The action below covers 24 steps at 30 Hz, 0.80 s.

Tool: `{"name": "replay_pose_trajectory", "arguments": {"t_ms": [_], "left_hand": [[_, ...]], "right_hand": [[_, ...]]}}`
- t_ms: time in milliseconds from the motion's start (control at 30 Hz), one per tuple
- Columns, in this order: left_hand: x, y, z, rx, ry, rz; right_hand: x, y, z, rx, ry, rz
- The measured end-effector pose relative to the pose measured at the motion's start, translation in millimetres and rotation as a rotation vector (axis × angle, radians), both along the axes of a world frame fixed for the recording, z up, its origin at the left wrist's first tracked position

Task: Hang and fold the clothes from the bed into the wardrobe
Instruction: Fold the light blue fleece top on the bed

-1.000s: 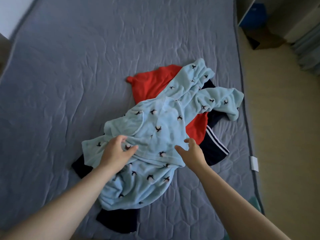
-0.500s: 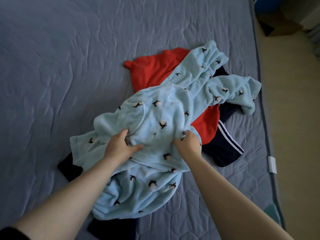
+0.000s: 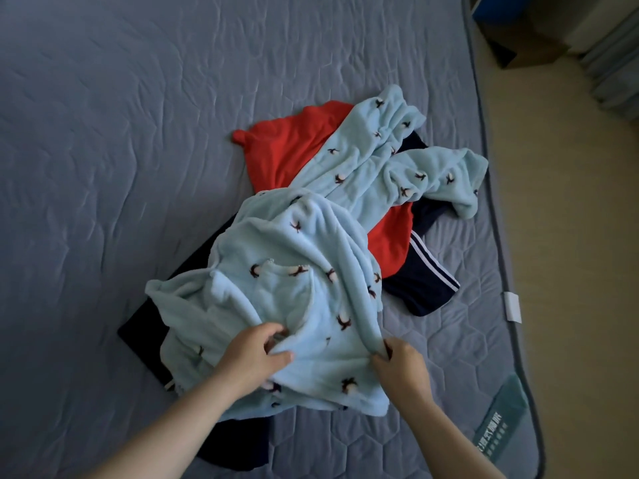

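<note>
Fleece robe (image 3: pixel 311 271) pulled nearer; left hand (image 3: pixel 254 354), right hand (image 3: pixel 401 363) fingers grip its edge. Judged soft, light: take by shoulders.

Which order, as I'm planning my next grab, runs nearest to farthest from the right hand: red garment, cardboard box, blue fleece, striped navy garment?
1. Blue fleece, gripped by the right hand.
2. Striped navy garment, just beyond.
3. Red garment, mid-pile.
4. Cardboard box, floor, far right.

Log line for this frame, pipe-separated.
phase: grasp | left grip: holds blue fleece garment | right grip: pinches its edge | under it: red garment, navy garment
</note>
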State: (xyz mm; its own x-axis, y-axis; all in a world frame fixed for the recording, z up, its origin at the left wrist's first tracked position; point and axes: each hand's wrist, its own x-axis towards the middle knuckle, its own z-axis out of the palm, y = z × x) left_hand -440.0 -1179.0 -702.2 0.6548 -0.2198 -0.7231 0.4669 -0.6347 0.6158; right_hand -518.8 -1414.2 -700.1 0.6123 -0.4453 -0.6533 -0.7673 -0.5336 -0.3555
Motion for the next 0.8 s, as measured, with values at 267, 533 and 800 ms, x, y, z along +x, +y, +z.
{"name": "replay_pose_trajectory", "arguments": {"t_ms": [267,533,800], "left_hand": [[-17.6,-15.4,-0.3,0.036,-0.04,-0.123],[-2.6,17.0,-4.1,0.058,-0.14,-0.03],[41.7,25.0,-1.5,0.001,-0.276,0.084]], "right_hand": [[42.9,4.6,14.4,0.02,-0.145,0.039],[163.3,44.2,9.1,-0.019,-0.283,0.197],[179.1,53.1,-19.0,-0.05,-0.2,0.274]]}}
